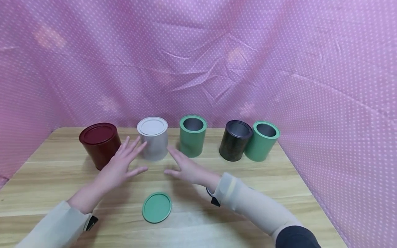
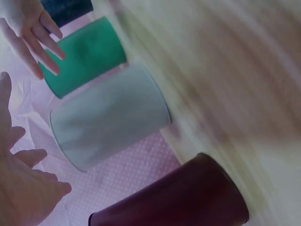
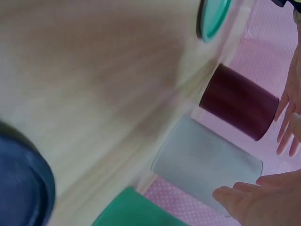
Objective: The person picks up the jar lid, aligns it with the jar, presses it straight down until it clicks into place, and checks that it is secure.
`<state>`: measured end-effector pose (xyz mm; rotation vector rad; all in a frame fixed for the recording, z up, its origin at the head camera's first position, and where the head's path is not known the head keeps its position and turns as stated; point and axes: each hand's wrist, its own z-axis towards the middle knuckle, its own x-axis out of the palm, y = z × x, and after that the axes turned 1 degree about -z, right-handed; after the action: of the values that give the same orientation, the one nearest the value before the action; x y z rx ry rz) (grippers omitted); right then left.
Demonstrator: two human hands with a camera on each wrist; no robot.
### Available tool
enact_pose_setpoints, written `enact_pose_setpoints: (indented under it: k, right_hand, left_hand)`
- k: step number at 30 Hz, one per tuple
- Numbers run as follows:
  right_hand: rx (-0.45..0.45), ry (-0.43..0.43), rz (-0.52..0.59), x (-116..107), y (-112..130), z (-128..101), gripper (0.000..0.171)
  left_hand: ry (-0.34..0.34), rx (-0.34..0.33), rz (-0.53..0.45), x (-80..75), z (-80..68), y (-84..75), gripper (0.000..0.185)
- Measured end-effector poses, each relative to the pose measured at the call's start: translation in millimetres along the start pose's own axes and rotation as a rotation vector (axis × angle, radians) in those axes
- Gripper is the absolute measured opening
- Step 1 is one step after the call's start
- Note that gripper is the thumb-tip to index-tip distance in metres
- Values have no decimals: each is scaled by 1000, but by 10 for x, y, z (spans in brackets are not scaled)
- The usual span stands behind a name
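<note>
Both hands are spread wide and hold nothing: the left hand (image 1: pixel 121 165) and right hand (image 1: pixel 186 168) flank the lidded white tin (image 1: pixel 153 138) near the table's (image 1: pixel 56 172) far edge. A green lid (image 1: pixel 156 207) lies flat just behind them, toward the near edge.

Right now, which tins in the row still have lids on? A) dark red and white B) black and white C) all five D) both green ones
A: the dark red round tin and the white round tin show closed tops, while the two green tins and the black tin show open mouths.
</note>
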<state>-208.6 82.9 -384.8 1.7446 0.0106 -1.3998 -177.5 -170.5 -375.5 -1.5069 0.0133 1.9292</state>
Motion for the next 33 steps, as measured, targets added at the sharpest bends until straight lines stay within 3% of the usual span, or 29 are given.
enact_pose_setpoints:
  k: [6,13,23,33]
  right_hand:
    - [-5,7,-77,129,34,-137,81]
    - [-5,10,-190,298,50,-287,81]
    - [-52,111,-245,466,-12,-437,87]
    - [-153,168,-337,575,-10,-567,90]
  left_hand:
    - [-26,61,-12,127,-138,-35,76]
    - [5,84,33,268,-319,-44,78]
    - [106,38,17,430,-510,-94,78]
    - [146,65,-7,532,-664,-75,80]
